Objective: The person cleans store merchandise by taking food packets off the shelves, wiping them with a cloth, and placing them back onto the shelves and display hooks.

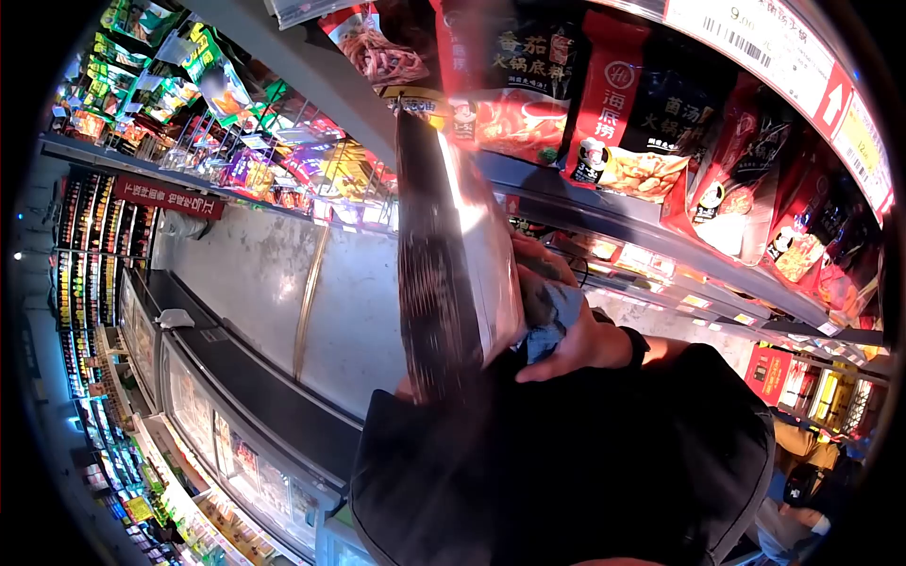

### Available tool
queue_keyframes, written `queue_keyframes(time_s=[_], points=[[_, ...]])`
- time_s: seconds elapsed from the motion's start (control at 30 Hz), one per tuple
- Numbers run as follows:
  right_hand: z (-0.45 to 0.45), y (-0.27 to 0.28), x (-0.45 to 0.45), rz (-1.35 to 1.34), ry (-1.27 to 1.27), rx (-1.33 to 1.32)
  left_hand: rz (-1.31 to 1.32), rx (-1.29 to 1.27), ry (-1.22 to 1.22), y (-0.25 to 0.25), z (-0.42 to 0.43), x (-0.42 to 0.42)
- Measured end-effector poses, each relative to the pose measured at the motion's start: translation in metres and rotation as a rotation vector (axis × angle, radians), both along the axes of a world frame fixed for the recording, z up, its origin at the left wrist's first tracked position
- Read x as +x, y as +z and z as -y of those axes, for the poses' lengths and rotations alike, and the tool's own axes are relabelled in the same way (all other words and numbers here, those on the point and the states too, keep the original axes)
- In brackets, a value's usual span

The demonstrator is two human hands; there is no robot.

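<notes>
A long box [439, 255] with a dark, motion-smeared side and a pale, shiny side is held upright in front of my body. My right hand [576, 344], with a black band at the wrist, is on the right of this box. Its fingers are closed round a crumpled blue-grey item [552, 316] against the pale side; what that item is I cannot make out. Only a sliver of skin from my left hand [406, 389] shows at the box's lower left edge, and its fingers are hidden.
Red and black food packets [628, 113] hang on a shelf at the upper right, under price labels [746, 38]. Green and coloured packs [212, 71] fill racks at the upper left. A long freezer [264, 387] runs along the left. A person [802, 472] is at the lower right.
</notes>
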State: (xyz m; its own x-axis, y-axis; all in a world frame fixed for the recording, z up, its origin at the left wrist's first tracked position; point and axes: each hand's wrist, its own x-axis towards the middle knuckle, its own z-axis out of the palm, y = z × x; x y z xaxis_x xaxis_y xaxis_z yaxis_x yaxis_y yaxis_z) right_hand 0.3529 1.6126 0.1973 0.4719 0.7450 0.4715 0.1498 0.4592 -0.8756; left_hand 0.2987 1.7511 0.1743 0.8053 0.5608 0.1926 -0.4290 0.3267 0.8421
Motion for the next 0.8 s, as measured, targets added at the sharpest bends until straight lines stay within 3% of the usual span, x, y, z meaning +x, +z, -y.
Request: queue_keyframes(time_s=[0.27,0.33,0.53,0.67,0.77,0.8], points=[[0.007,0.014,0.035,-0.071,-0.222,-0.025,-0.066,0.063,0.217,-0.019,-0.024,0.038],[0.008,0.014,0.043,-0.041,-0.272,-0.004,-0.001,0.266,0.404,0.053,0.003,0.057],[0.008,0.010,0.066,0.064,-0.452,0.035,0.222,0.034,0.576,0.081,-0.004,0.094],[0.019,0.014,0.062,-0.231,-0.449,-0.032,0.253,0.053,0.613,0.072,-0.006,0.117],[0.027,0.009,0.069,0.118,-0.538,0.057,0.211,0.089,0.677,0.066,-0.003,0.128],[0.030,0.006,0.068,0.028,-0.490,0.095,0.190,0.119,0.714,0.066,-0.001,0.132]])
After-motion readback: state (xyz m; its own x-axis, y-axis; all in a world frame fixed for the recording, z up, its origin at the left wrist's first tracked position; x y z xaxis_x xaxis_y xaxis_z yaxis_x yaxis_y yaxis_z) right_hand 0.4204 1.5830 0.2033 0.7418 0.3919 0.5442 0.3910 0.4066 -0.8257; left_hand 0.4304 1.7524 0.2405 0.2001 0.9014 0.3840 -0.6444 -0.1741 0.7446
